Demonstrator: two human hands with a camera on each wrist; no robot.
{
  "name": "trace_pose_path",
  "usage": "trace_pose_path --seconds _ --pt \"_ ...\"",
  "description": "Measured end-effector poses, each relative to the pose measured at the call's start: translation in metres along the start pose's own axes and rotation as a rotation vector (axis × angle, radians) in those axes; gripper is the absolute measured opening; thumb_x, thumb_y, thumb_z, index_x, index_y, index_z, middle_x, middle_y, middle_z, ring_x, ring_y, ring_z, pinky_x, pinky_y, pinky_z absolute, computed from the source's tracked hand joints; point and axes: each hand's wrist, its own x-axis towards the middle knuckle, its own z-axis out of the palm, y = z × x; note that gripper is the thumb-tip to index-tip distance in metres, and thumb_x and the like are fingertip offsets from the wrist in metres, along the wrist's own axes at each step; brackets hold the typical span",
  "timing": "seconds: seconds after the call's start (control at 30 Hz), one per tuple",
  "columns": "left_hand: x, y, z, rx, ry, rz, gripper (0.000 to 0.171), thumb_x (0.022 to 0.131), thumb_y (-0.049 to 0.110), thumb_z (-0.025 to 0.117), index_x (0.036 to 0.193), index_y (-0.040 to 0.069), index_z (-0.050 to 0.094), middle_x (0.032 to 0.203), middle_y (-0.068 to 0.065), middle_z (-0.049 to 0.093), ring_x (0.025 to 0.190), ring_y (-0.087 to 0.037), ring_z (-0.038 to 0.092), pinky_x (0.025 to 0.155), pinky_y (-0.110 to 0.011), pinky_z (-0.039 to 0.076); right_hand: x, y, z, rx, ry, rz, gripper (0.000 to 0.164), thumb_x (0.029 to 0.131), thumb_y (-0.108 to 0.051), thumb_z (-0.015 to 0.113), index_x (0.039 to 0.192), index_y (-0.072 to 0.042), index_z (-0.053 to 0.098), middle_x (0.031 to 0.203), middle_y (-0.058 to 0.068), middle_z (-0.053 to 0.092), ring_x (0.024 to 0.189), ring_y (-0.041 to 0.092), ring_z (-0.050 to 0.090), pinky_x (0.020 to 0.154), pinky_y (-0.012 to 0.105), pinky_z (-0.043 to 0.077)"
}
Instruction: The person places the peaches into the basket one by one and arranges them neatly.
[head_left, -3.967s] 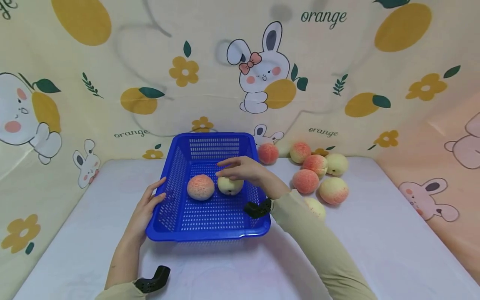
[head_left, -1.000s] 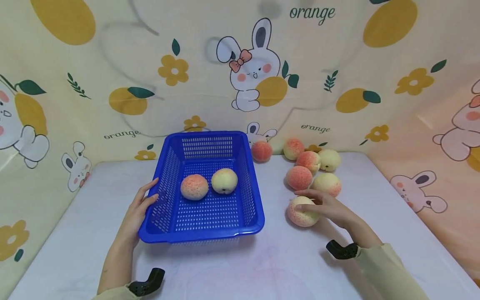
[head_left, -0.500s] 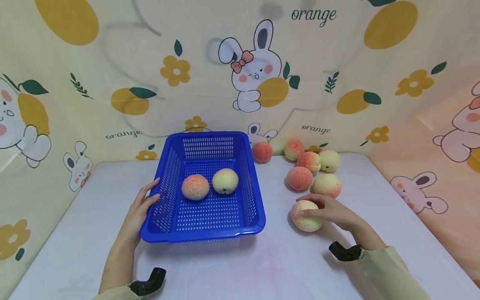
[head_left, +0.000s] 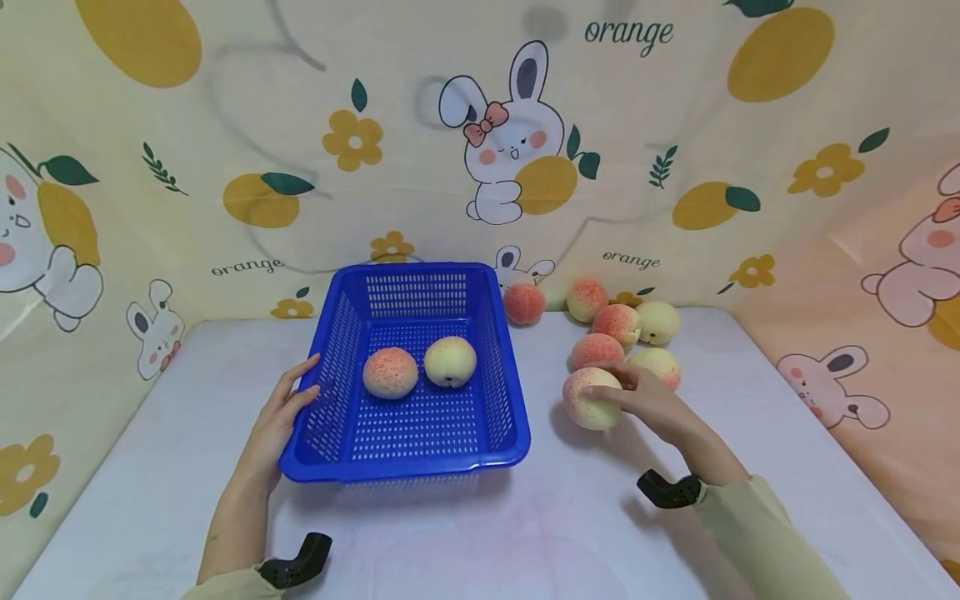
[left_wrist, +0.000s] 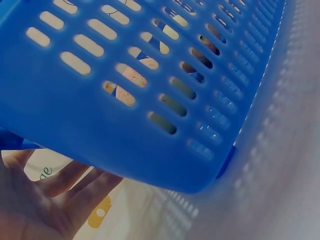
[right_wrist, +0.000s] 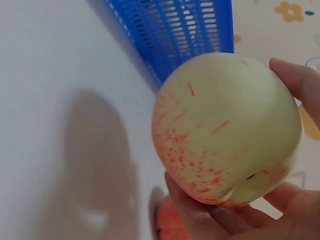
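Observation:
My left hand (head_left: 272, 429) holds the left rim of a blue plastic basket (head_left: 412, 472), its fingertips over the edge; the left wrist view has the hand (left_wrist: 55, 205) against the basket's slotted side (left_wrist: 100, 135). In the basket lie a pinkish peach (head_left: 390, 374) and a pale yellow peach (head_left: 450, 363). To the right of the basket, my right hand (head_left: 663, 410) grips a pale peach with red flecks (head_left: 587, 412), raised over the table with its shadow below. Thumb and fingers span this peach (right_wrist: 225, 125) in the right wrist view.
Behind the right hand sit several more peaches, among them a red one (head_left: 597, 350) and a yellow one (head_left: 658, 322). One red peach (head_left: 524, 304) stands close to the basket's far right corner. A printed cloth backdrop (head_left: 450, 200) rises behind the white table (head_left: 465, 550).
My right hand has left the basket, where it was over the yellow peach, taken hold of the flecked peach on the table, and lifted it up and leftward. The left hand stays at the rim.

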Motion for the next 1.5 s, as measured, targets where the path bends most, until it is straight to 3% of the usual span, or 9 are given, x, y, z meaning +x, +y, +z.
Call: trace_pose_path --seconds 0.2,0.43,0.6,0.87,1.0,1.2,1.37,1.5 --pt "0.000 0.000 0.000 0.000 0.002 0.001 0.053 0.102 0.039 0.038 0.152 0.039 0.020 0.160 -0.012 0.014 0.139 -0.039 0.025 0.110 -0.060 0.024 0.008 -0.022 0.001 0.041 0.017 -0.010 0.058 0.088 -0.040 0.066 0.137 -0.013 0.049 0.136 0.011 0.052 0.123 0.026 0.045 0.098 0.041 0.039" --pt "0.000 0.000 0.000 0.002 0.001 -0.001 0.053 0.102 0.038 0.038 0.152 0.039 0.021 0.160 -0.011 0.013 0.140 -0.040 0.024 0.111 -0.061 0.022 0.019 -0.049 0.004 0.067 0.027 0.001 0.061 0.089 -0.041 0.064 0.139 -0.011 0.047 0.125 0.013 0.057 0.107 0.022 0.052 0.086 0.034 0.046" --pt "-0.001 -0.001 0.000 0.002 0.001 -0.001 0.053 0.102 0.038 0.039 0.151 0.038 0.021 0.161 -0.010 0.012 0.141 -0.040 0.022 0.111 -0.063 0.019 0.027 -0.068 0.009 0.108 0.020 0.043 0.069 0.086 -0.047 0.065 0.143 -0.014 0.042 0.133 0.013 0.051 0.116 0.027 0.047 0.087 0.036 0.046" --pt "0.000 -0.001 -0.001 -0.011 -0.001 0.005 0.052 0.102 0.038 0.039 0.151 0.038 0.022 0.160 -0.010 0.014 0.140 -0.038 0.024 0.111 -0.060 0.022 0.041 -0.096 0.020 0.090 0.021 -0.002 0.066 0.085 -0.053 0.065 0.137 -0.016 0.050 0.128 0.009 0.057 0.121 0.026 0.047 0.098 0.045 0.042" --pt "0.000 -0.001 -0.001 -0.012 -0.002 0.009 0.052 0.102 0.038 0.039 0.151 0.038 0.022 0.160 -0.011 0.015 0.140 -0.039 0.025 0.111 -0.060 0.022 0.047 -0.112 0.027 0.129 -0.010 0.014 0.071 0.084 -0.054 0.066 0.140 -0.014 0.048 0.128 0.009 0.057 0.121 0.026 0.050 0.104 0.047 0.041" --pt "0.000 -0.001 -0.001 -0.008 0.000 0.011 0.053 0.102 0.038 0.039 0.151 0.037 0.022 0.160 -0.013 0.016 0.140 -0.040 0.026 0.110 -0.061 0.023 0.052 -0.133 0.040 0.198 -0.069 0.019 0.076 0.080 -0.053 0.071 0.143 -0.022 0.042 0.134 0.001 0.052 0.123 0.023 0.047 0.102 0.047 0.041" --pt "0.000 0.000 -0.001 0.001 0.003 0.008 0.053 0.102 0.038 0.040 0.152 0.036 0.022 0.160 -0.013 0.015 0.141 -0.041 0.024 0.111 -0.062 0.022 0.061 -0.145 0.051 0.220 -0.143 -0.049 0.058 0.088 -0.035 0.067 0.137 -0.010 0.047 0.130 0.011 0.052 0.117 0.028 0.050 0.097 0.046 0.047" --pt "0.000 0.000 0.000 0.007 0.008 0.004 0.053 0.102 0.038 0.040 0.152 0.036 0.022 0.160 -0.012 0.014 0.141 -0.041 0.024 0.111 -0.062 0.021 0.069 -0.153 0.063 0.206 -0.198 -0.068 0.057 0.090 -0.027 0.064 0.138 -0.005 0.044 0.133 0.015 0.050 0.116 0.031 0.051 0.092 0.048 0.050"
